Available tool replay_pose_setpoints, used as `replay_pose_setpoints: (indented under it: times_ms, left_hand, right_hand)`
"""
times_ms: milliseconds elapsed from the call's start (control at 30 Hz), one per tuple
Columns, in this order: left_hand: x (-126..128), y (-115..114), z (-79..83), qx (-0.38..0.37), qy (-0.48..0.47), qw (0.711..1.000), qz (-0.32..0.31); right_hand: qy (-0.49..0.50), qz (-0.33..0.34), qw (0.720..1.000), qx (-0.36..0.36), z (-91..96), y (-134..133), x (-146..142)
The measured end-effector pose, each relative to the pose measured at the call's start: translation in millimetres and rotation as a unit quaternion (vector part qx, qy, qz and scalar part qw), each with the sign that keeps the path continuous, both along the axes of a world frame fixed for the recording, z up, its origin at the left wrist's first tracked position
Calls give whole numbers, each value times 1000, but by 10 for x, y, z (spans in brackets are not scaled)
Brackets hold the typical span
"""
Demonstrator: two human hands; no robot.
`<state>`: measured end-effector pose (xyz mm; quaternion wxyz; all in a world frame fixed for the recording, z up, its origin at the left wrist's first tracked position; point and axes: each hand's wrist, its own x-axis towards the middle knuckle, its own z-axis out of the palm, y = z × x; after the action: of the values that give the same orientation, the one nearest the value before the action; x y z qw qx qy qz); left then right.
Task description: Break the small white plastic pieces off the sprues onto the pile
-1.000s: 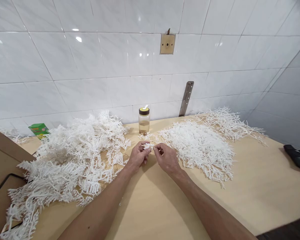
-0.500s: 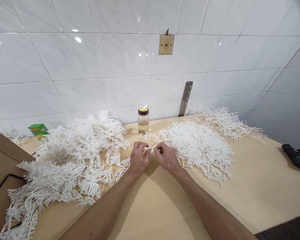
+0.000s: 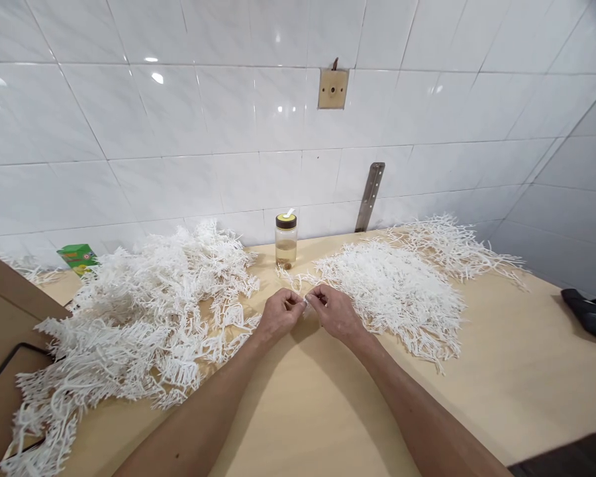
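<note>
My left hand and my right hand meet at the middle of the wooden table, fingers curled and pinched together. Between the fingertips sits a small white plastic piece, mostly hidden by the fingers. A large heap of white plastic strips lies to the left of my hands. A flatter spread of white plastic pieces lies to the right, close to my right hand.
A small clear jar with a dark lid stands by the tiled wall behind my hands. A green box sits at far left, a brown board at the left edge, a black object at far right.
The hands have closed more tightly together, and the white piece that showed between them a second ago is now mostly covered by the fingers. Both hands shifted slightly lower.
</note>
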<state>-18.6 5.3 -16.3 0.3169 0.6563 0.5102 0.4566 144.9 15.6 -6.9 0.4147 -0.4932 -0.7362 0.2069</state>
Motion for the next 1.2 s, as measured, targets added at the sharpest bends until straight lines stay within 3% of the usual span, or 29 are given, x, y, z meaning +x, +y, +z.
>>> replay_pose_setpoints:
  times_ms: [67, 300, 567, 833, 1200]
  left_hand:
    - [9, -8, 5, -2, 5, 1000, 1]
    - [5, -3, -79, 133, 153, 979, 2]
    - [-26, 40, -120, 137, 177, 975, 3]
    - [-50, 48, -147, 143, 153, 978, -11]
    - [-49, -10, -111, 126, 233, 964, 12]
  right_hand:
    - [-8, 6, 1000, -3, 7, -1, 7]
    - [4, 49, 996, -76, 2, 18, 71]
    - [57, 75, 985, -142, -57, 62, 121]
    - [24, 80, 989, -125, -11, 26, 107]
    - [-30, 67, 995, -61, 29, 12, 79]
